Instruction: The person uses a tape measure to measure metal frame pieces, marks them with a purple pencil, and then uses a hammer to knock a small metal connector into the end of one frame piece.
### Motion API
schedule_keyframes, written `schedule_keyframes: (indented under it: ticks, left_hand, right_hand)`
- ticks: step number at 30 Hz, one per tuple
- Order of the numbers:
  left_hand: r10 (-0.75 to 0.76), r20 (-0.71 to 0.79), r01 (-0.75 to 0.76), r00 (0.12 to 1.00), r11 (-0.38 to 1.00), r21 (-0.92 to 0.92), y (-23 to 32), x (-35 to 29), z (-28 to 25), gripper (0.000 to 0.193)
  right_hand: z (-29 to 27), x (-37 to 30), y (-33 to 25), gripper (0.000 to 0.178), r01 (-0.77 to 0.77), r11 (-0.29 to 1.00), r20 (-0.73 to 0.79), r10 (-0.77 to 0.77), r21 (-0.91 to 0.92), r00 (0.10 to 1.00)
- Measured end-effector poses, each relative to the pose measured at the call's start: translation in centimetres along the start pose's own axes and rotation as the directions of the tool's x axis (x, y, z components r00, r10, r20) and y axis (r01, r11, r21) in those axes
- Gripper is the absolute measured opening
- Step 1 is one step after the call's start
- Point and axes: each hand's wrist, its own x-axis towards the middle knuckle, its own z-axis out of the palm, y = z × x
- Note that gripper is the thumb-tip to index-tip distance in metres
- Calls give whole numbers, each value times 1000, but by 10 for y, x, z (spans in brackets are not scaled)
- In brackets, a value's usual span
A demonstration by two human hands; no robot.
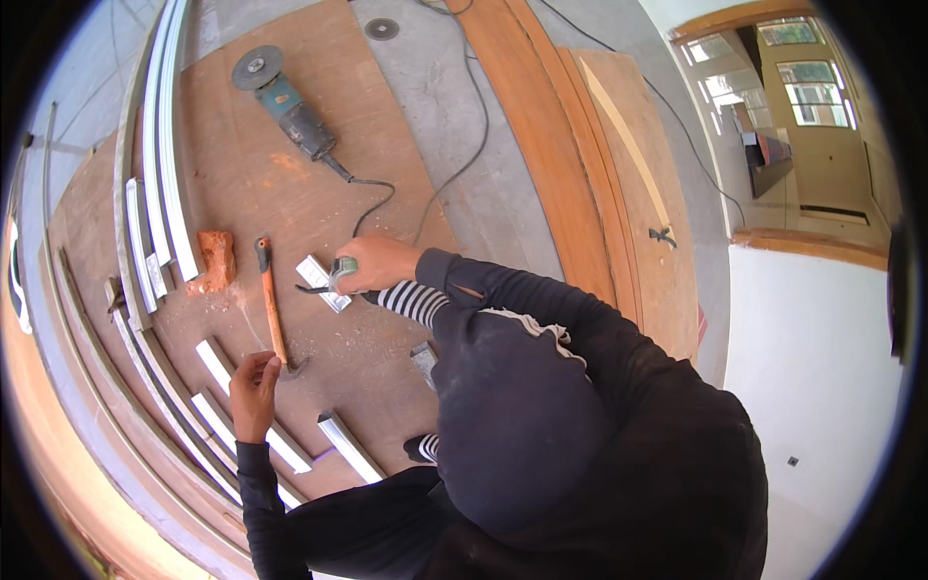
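My right hand [382,263] is closed around a small grey-green tape measure [344,271] with a dark strap. Under it lies a short white metal piece [333,298] on the brown board. Toward the left, my left hand [255,394] has its fingertips pinched together beside the head end of an orange-handled hammer [272,304]. Whatever those fingers hold is too small to make out. Several cut white metal profiles [350,448] lie around that hand. A reddish-orange block [217,261] rests left of the hammer's far end.
An angle grinder [290,111] with its cord lies farther ahead on the board [387,145]. A loose disc [381,29] is on the grey floor. Long white profiles [164,145] run along the left. Wooden panels [541,135] lie to the right, before a white wall [802,358].
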Motion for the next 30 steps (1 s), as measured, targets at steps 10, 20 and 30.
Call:
schedule_keyframes:
  ticks: [10,20,30]
  left_hand:
    - [-138,435,-141,890,823,550,-77,-40,236,43]
    - [-270,376,50,886,864,501,7,-46,226,67]
    - [-334,230,241,914,903,355,-12,-57,239,73]
  right_hand:
    - [13,-90,59,52,-210,785,-278,436,583,856]
    - [37,-74,55,42,-234,725,-190,451,648,872]
    - [55,-63,52,36,-283,677,-87,457,680,885]
